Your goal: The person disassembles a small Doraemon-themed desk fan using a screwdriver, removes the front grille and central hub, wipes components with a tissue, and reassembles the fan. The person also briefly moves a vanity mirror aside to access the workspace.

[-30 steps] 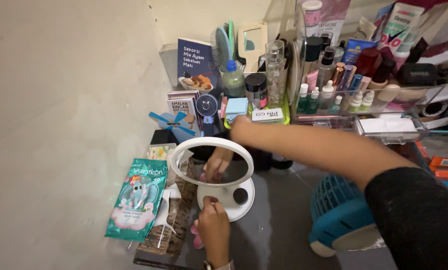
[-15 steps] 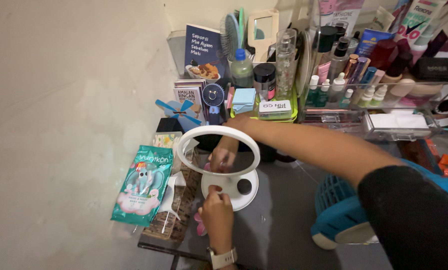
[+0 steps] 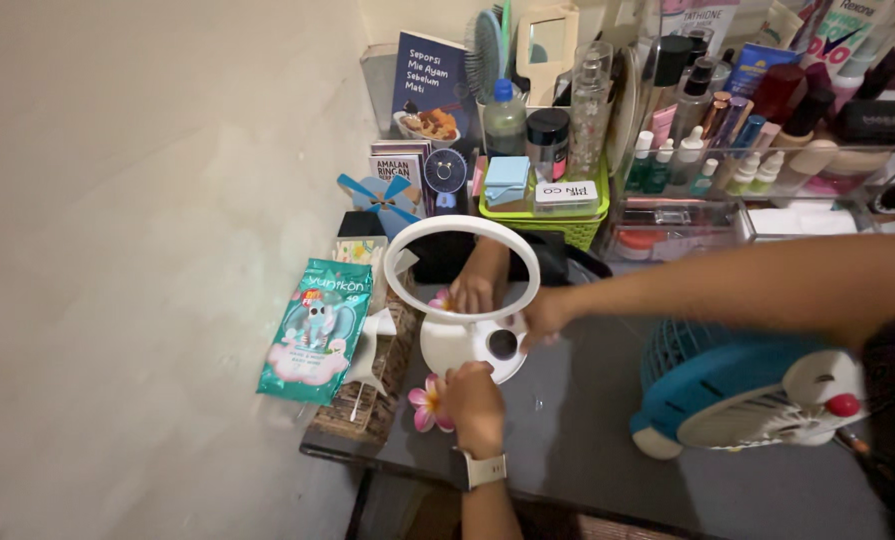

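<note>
Clutter crowds the dark table (image 3: 587,440) edge: left hand (image 3: 474,403) pinches a pink flower (image 3: 426,404), right hand (image 3: 537,318) grips the round white mirror (image 3: 464,290), upright on its base.

Blue fan (image 3: 737,395) set near right; teal packet (image 3: 314,330) laid left; green basket (image 3: 547,215), bottles (image 3: 707,150), book (image 3: 429,90) ranged far.

Soft, even indoor light falls from above; the wall (image 3: 147,250) to my left looks washed pale. My right hand (image 3: 545,318) is slightly motion-blurred. The shelf clutter stays fairly sharp, though the wide lens bends the edges outward.
</note>
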